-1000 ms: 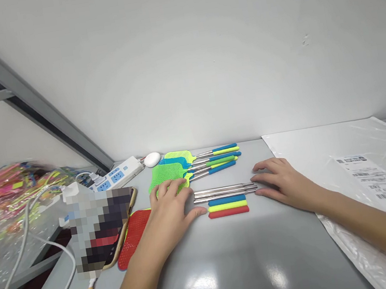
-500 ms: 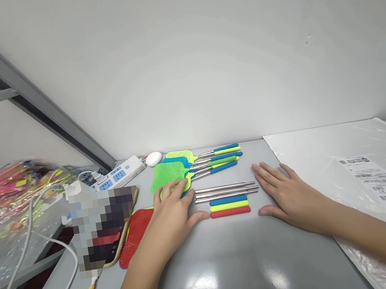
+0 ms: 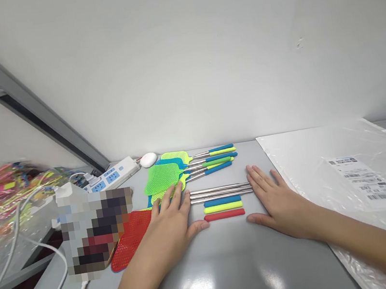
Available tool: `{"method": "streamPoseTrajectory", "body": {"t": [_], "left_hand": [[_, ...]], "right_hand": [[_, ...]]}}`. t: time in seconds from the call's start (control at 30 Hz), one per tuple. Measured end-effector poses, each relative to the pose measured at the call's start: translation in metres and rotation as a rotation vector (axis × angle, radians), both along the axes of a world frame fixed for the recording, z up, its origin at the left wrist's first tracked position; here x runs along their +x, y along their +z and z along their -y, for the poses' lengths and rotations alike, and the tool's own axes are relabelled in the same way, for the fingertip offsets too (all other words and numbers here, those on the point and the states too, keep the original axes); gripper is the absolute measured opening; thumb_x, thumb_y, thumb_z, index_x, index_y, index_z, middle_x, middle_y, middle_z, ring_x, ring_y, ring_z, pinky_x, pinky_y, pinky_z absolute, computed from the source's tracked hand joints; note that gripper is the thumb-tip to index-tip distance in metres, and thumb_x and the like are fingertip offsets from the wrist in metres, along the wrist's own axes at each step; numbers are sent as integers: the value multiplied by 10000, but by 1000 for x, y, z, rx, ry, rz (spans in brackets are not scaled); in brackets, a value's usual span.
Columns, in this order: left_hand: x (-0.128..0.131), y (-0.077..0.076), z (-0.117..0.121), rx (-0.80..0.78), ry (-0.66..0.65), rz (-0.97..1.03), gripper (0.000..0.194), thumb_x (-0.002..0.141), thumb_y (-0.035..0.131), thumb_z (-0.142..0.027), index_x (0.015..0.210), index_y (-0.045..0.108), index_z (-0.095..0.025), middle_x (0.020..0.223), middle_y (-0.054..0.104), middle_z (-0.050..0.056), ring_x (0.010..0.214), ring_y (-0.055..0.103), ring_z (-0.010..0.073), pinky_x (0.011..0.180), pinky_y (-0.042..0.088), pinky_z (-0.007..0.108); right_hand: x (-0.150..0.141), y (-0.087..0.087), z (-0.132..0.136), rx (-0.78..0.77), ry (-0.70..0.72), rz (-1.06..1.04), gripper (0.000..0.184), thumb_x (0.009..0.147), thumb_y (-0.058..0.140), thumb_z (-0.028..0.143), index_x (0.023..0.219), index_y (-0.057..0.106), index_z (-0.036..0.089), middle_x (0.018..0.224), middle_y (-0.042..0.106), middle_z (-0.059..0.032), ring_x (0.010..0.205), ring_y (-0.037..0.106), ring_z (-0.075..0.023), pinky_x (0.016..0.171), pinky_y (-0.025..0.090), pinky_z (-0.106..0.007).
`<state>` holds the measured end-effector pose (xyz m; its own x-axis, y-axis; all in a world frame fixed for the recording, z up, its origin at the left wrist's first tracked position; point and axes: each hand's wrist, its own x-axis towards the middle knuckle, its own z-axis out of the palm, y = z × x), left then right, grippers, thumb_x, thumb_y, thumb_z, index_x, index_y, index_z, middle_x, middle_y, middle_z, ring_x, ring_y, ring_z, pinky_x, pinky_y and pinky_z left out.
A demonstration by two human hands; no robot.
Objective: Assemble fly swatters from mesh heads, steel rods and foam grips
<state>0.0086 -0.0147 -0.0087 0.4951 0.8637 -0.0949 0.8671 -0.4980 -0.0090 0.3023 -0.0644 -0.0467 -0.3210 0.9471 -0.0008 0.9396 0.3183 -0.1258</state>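
Several thin metal rods (image 3: 220, 192) lie side by side on the grey table, running left to right. My left hand (image 3: 174, 221) rests flat at their left ends, its thumb by the red handle sleeve (image 3: 224, 215). At the right ends lies my right hand (image 3: 277, 199), flat, with its fingertips against the rods. Between the thumbs and the rods are a yellow sleeve (image 3: 224, 207) and a blue sleeve (image 3: 223, 201), parallel to the red one. Red fly swatter heads (image 3: 131, 240) sit left of my left hand, partly behind it.
Assembled fly swatters (image 3: 163, 177) with green, yellow and blue parts lie behind the rods. A power strip (image 3: 113, 176), a white oval device (image 3: 148, 160) and a blurred-out phone (image 3: 104, 232) are at left. A clear plastic bag with a label (image 3: 363, 181) covers the right side.
My right hand has moved in against the rods' right ends, and the rods now line up more evenly. The red sleeve sits slightly farther from the yellow one. The whole view has shifted a little.
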Motion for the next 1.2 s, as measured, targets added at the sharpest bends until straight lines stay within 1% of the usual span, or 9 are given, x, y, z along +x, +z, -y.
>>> {"method": "streamPoseTrajectory", "body": {"t": [0.17,0.33,0.43,0.53,0.7,0.8,0.97,1.13,1.2], "left_hand": [[-5,0,-3,1,-8,29,806,894,383,-711,1473,428,-152,1610,210,131,1473,144,403,1130,208,639],[-8,7,-6,-24,-18,73,828,861,437,-732,1450,462,-151,1587,275,156,1465,174,398,1130,240,607],[-7,11,-6,-13,-32,124,901,811,473,-772,1486,399,-179,1575,309,151,1460,195,383,1124,270,582],[-3,12,-5,4,-70,190,980,755,525,-797,1514,333,-209,1576,314,134,1457,203,364,1136,265,553],[6,7,0,-41,-161,258,1073,684,624,-786,1537,251,-252,1571,330,108,1459,199,350,1159,208,549],[11,2,2,-62,-210,285,1081,675,658,-764,1539,223,-281,1574,326,94,1457,205,347,1160,188,558],[15,-1,4,-47,-244,310,976,734,654,-712,1518,264,-281,1546,370,87,1436,246,336,1154,190,566],[19,4,6,1,-231,337,681,893,578,-539,1474,348,-270,1468,465,70,1393,315,291,1165,195,525],[19,4,6,16,-223,346,617,920,553,-507,1457,374,-262,1451,480,66,1378,331,277,1167,199,512]], "right_hand": [[-1,6,0,-67,-24,-29,973,889,279,757,1557,-77,145,1620,-3,-125,1487,1,-309,1187,116,-585],[0,11,1,-90,-75,-49,916,904,271,739,1573,44,156,1627,47,-96,1493,29,-288,1193,114,-572],[2,10,1,-81,-75,-41,902,907,266,738,1572,99,152,1628,66,-90,1498,38,-267,1199,108,-556],[3,8,0,-46,-63,-50,875,911,293,728,1570,142,172,1629,99,-89,1499,64,-261,1198,117,-554],[3,6,-1,28,-26,-84,798,916,375,687,1545,248,213,1620,182,-107,1491,149,-274,1188,154,-571],[4,5,-2,64,-1,-109,719,926,408,646,1511,324,236,1614,211,-112,1482,186,-291,1176,175,-590],[3,7,-2,88,18,-122,641,939,421,609,1471,384,254,1607,241,-106,1472,222,-294,1169,179,-602],[2,8,-2,95,32,-131,595,945,421,596,1437,424,263,1600,261,-109,1463,246,-299,1161,186,-610],[3,9,-2,92,33,-134,580,949,414,593,1427,434,265,1597,270,-106,1464,248,-291,1160,192,-606]]}}
